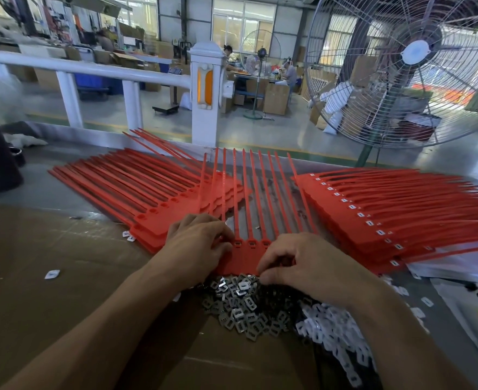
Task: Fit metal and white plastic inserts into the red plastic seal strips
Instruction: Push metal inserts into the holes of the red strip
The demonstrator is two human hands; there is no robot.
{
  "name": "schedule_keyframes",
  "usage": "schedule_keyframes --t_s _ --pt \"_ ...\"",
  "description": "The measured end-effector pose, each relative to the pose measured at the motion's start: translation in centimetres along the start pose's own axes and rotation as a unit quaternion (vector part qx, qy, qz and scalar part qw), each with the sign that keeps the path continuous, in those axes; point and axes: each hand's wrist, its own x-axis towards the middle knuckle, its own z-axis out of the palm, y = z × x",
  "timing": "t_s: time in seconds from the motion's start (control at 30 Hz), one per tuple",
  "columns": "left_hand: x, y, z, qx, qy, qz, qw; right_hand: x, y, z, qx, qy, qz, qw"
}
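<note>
At the centre of the frame, a red seal strip sheet (246,257) lying flat on the table (49,190), tails fanned toward the top, with the left hand (201,243) pressing fingertips onto its left sockets. Just right, the right hand (302,263), fingers curled and pinched at the sheet's lower edge; what they pinch, impossible to tell. Directly below, a heap of metal inserts (243,305), white plastic inserts (336,342) at lower right, more red stacks to the left (136,190) and right (401,212).

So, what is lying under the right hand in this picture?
Under the right hand lie the near edge of the red seal strip and the pile of metal inserts. Its fingertips touch both. Whether it holds an insert is hidden by the fingers.
</note>
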Motion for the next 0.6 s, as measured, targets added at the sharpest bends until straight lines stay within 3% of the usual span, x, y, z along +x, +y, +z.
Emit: schedule_keyframes --t_s 0.23,0.6 --pt "-0.07 0.04 -0.01 0.003 0.002 -0.001 1.000 0.24 -0.19 0.68 -0.039 -0.036 0.010 0.999" --pt "-0.12 0.25 -0.09 0.003 0.005 0.001 1.000 -0.09 -0.25 0.18 -0.013 -0.032 0.018 0.999"
